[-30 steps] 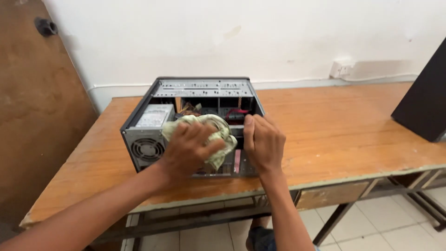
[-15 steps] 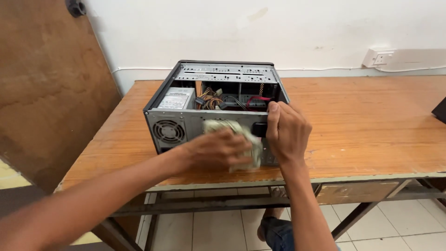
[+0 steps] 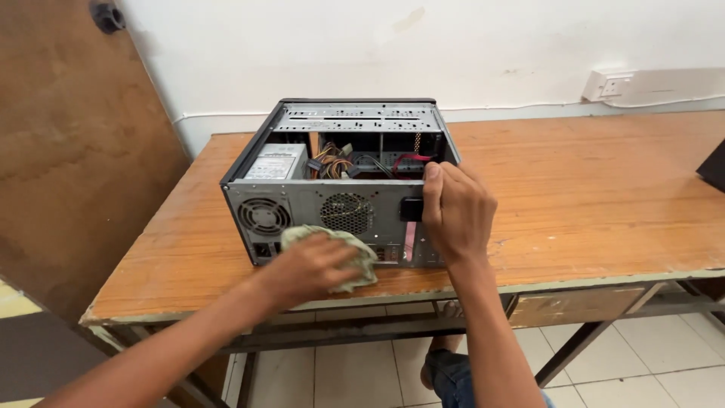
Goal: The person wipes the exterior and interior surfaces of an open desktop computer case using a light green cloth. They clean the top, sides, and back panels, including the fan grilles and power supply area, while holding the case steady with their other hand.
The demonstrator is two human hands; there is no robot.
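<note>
The left hand [image 3: 310,264] is closed on a crumpled pale green cloth [image 3: 355,261], pressing it low against the rear panel of the open grey metal computer case [image 3: 332,208] on the worn wooden bench [image 3: 589,196]. The right hand [image 3: 453,215] grips the case's rear right corner; firm bracing there should stop it sliding under the wiping.

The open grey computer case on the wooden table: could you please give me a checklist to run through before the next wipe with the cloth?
1. Open grey metal computer case sits fully on the worn wooden table: ok.
2. Right hand braces the case's rear corner: ok.
3. Left hand presses the crumpled pale green cloth against the lower rear panel: ok.
4. Cloth clear of the round fan grille: ok.
5. Loose coloured cables inside away from both hands: ok.
6. Power lead unplugged: cannot tell.
</note>
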